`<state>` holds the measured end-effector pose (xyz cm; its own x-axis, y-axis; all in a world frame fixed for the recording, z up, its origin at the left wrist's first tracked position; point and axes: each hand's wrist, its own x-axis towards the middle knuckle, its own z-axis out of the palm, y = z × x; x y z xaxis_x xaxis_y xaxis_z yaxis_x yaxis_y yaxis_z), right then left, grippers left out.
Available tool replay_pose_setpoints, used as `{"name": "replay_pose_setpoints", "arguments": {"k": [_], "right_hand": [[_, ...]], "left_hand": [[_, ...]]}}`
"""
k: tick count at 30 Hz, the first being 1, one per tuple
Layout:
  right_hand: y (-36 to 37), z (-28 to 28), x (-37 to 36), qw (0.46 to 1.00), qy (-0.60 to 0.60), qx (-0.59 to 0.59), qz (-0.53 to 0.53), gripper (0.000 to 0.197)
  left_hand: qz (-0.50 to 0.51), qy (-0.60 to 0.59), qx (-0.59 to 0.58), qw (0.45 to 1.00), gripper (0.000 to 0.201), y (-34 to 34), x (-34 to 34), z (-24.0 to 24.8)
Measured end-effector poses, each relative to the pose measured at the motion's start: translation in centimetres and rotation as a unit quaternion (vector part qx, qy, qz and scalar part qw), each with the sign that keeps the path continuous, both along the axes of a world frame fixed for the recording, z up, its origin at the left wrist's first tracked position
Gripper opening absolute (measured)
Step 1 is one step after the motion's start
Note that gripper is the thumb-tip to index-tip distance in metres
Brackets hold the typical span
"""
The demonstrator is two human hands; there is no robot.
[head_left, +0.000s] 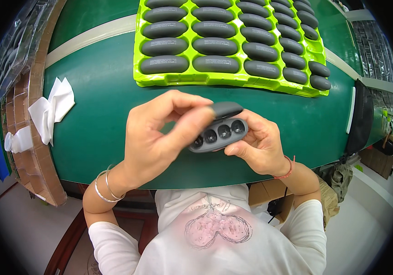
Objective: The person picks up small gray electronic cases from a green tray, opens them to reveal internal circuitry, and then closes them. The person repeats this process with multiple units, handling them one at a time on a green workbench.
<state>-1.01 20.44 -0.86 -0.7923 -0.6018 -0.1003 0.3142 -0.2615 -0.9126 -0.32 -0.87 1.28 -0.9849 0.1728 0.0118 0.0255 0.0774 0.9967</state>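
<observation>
A dark grey oval hinged case [218, 137], like a charging case, is held over the near part of the green table with its lid [226, 110] raised. Inside it a row of several round, glossy black wells or pieces shows. My right hand [261, 143] grips the case's right end, thumb at the front and fingers behind. At the left end, my left hand [162, 130] has its thumb and index finger closed around the lid and edge; the thumb is a little blurred. Part of the lid is hidden behind these fingers.
Beyond my hands a lime-green tray [182, 79] holds several rows of closed dark cases. White crumpled cloth or tissue [53, 107] lies on the green table [96, 105] at left, near a cardboard divider box [45, 172]. A black pouch [360, 119] rests at the right edge.
</observation>
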Motion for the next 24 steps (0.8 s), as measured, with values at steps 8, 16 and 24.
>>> {"name": "replay_pose_setpoints", "arguments": {"k": [8, 16, 24], "right_hand": [[0.0, -0.3, 0.1, 0.998, 0.053, -0.025, 0.000, 0.048], [0.2, -0.3, -0.1, 0.999, -0.005, -0.028, 0.030, 0.051], [0.2, -0.3, -0.5, 0.999, 0.042, 0.004, 0.014, 0.051]], "left_hand": [[-0.007, -0.036, 0.053, 0.998, 0.065, -0.4, 0.2, 0.0], [-0.009, -0.039, 0.034, 0.999, 0.061, -0.9, 0.3, 0.1], [-0.020, 0.021, -0.003, 1.000, 0.053, -0.7, 0.1, 0.0]]}}
